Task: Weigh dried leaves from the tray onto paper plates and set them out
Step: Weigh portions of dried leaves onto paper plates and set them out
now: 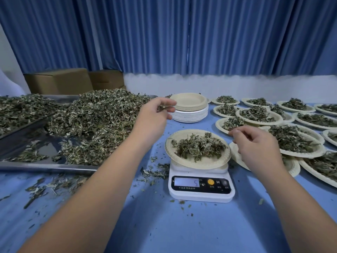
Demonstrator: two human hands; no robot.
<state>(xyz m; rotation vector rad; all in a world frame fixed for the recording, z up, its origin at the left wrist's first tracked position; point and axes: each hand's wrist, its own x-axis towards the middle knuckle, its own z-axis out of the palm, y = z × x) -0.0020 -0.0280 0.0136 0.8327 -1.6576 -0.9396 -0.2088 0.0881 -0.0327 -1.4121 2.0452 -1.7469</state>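
A white digital scale (200, 187) stands on the blue table, its display showing 5. On it sits a paper plate (198, 164) holding a small heap of dried leaves (198, 146). My left hand (155, 115) hovers above and left of the plate, over the edge of the leaf pile, pinching a few dried leaves in its fingertips. My right hand (255, 143) hangs just right of the plate with fingers loosely curled and nothing visible in them. A metal tray (36, 167) at the left carries a big mound of dried leaves (98, 117).
A stack of empty paper plates (190, 106) stands behind the scale. Several filled plates (259, 115) cover the table's right side, some overlapping. Loose leaf bits (155, 172) litter the table between tray and scale. Cardboard boxes (60, 81) and a blue curtain are at the back.
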